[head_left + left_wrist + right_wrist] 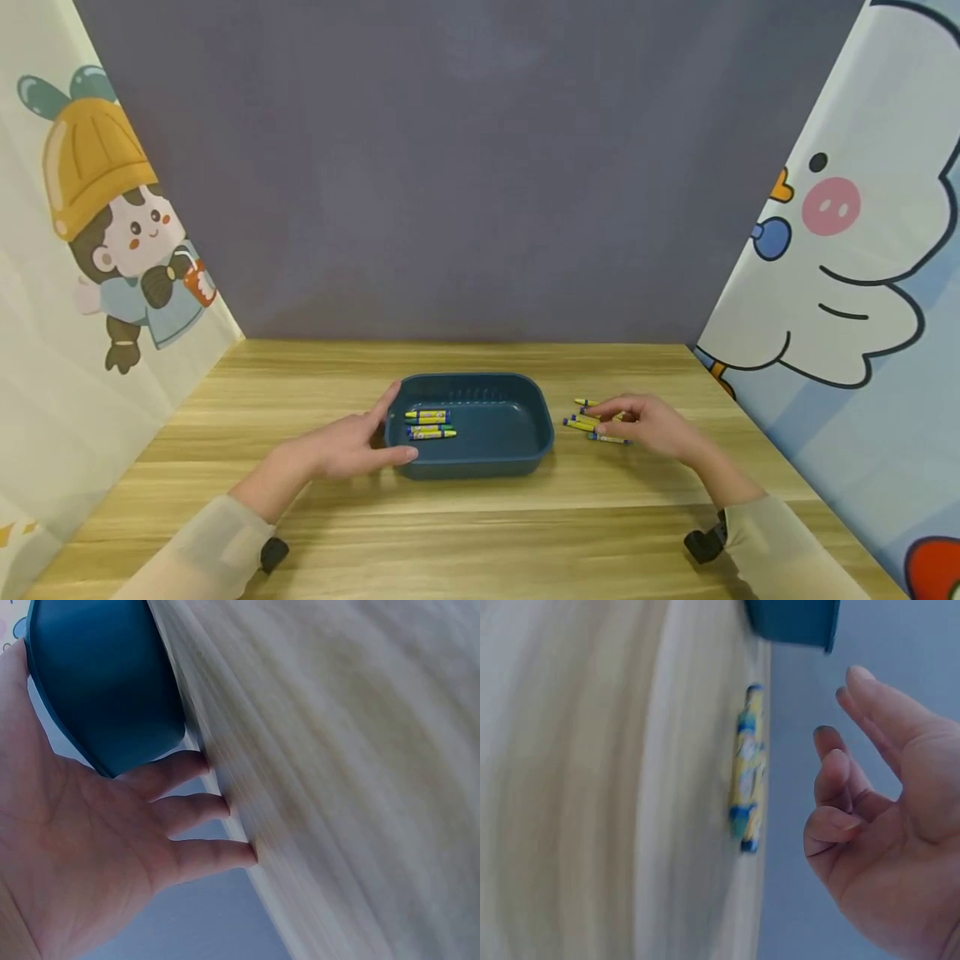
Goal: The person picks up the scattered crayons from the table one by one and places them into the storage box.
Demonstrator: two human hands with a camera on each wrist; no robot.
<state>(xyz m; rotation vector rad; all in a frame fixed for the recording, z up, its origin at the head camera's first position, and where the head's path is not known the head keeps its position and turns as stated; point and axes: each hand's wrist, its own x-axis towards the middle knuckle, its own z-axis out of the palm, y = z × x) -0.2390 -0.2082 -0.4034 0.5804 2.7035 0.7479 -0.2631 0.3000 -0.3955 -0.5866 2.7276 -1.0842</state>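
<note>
A dark blue plastic tray [480, 468] sits on the table, with several yellow crayons [430, 429] lying in its left part. My left hand [341, 450] touches the tray's left end, its thumb over the front rim and its index finger at the far left corner. In the left wrist view, the other fingers [214, 855] reach down to the tabletop beside the tray. Over several loose crayons [581, 425] right of the tray hovers my right hand [652, 425]. The right wrist view shows its thumb and index finger apart, with nothing between them, and crayons [746, 776] on the table below.
The light wood-grain table [480, 542] ends at a grey wall [480, 183]. Printed cartoon panels stand along the left side [45, 400] and the right side [840, 433]. A black wrist strap [705, 543] shows at the right sleeve.
</note>
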